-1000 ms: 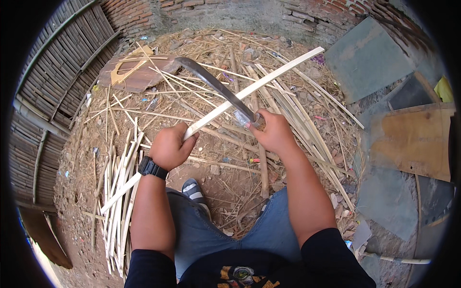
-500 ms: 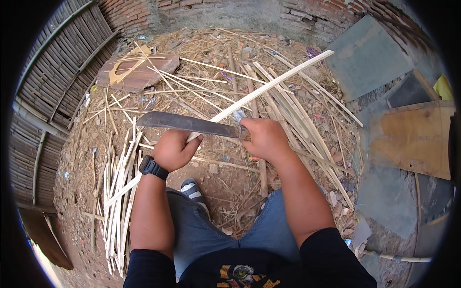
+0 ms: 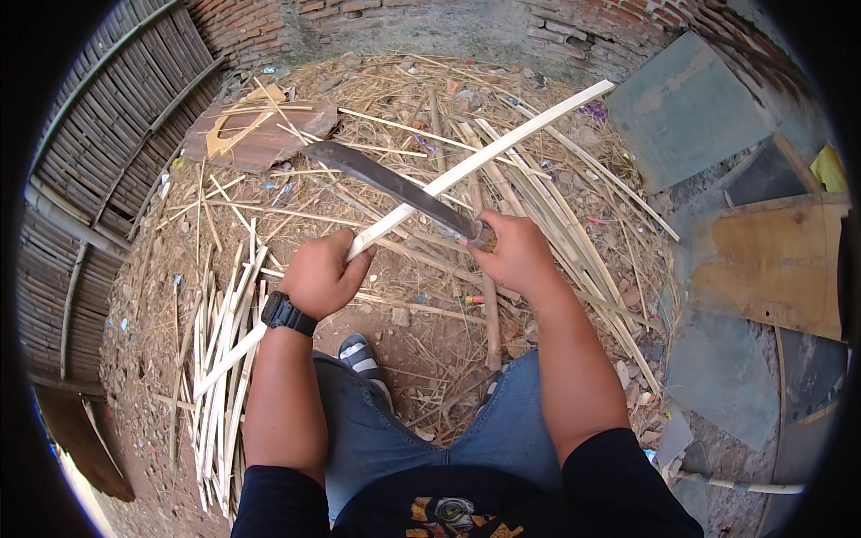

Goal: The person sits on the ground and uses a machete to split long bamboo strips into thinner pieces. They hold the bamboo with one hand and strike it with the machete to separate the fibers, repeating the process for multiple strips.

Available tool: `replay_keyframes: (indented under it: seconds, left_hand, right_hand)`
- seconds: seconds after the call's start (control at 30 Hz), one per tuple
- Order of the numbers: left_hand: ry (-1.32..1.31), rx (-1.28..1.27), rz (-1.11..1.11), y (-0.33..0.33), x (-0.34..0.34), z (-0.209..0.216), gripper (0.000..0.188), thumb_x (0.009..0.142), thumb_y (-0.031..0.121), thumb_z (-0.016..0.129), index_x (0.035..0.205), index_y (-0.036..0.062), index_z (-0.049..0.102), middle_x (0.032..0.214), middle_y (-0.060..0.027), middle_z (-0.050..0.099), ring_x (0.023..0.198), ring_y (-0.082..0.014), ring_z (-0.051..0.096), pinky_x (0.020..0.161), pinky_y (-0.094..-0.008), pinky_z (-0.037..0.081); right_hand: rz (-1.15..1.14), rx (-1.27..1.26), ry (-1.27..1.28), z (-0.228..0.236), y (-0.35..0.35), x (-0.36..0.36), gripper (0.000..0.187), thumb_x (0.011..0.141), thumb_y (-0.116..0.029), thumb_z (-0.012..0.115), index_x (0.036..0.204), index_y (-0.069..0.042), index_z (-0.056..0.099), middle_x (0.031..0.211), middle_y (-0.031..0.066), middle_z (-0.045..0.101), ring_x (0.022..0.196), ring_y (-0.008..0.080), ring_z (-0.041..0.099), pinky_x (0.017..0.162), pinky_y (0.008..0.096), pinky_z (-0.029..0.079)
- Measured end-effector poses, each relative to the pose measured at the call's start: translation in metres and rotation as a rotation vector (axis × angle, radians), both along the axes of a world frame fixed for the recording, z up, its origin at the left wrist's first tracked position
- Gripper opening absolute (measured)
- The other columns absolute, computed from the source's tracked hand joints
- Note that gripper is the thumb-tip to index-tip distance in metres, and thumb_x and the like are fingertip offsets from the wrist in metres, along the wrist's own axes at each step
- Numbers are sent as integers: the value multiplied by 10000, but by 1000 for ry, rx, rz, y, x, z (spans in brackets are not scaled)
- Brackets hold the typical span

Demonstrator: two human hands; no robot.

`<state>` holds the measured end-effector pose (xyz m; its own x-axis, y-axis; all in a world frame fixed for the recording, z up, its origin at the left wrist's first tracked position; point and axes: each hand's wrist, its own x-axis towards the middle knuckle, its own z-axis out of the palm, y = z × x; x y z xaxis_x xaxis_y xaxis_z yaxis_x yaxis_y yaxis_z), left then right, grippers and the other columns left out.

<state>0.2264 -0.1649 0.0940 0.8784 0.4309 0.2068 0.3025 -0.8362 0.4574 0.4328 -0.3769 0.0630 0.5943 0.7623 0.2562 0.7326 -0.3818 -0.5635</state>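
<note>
two hands, one strip, one machete. the left hand's [image 3: 325, 276] fingers are clamped on one pale wooden strip [image 3: 520, 139]; its long axis slants through them, far end up and right of them. the right hand's [image 3: 513, 255] fingers are wrapped around the handle of the machete [image 3: 386, 179], whose blade points up and left from them, crossing the strip; i cannot tell whether they touch. one pile of strips [image 3: 215, 435], too overlapped to count, lies below-left of the left fingers.
</note>
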Motion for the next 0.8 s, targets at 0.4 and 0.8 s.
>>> replay_keyframes:
  seconds: [0.4,0.8]
  left_hand:
    - [-26,88,20,5,-3,0,353,926,336,711,810,26,590,706,-215,650,684,-437,652,630,-511,515]
    - [-4,120,-7,0,-2,4,500,912,495,727,795,29,586,623,-192,608,636,-421,652,580,-495,509]
  right_hand:
    - [-177,-21,102,11,-8,16,416,845,-346,797,1145,-68,721,930,220,733,853,398,715,751,447,557]
    - [29,-41,-53,6,3,-8,364,778,-240,795,1103,-106,703,886,168,714,901,379,696,780,488,555]
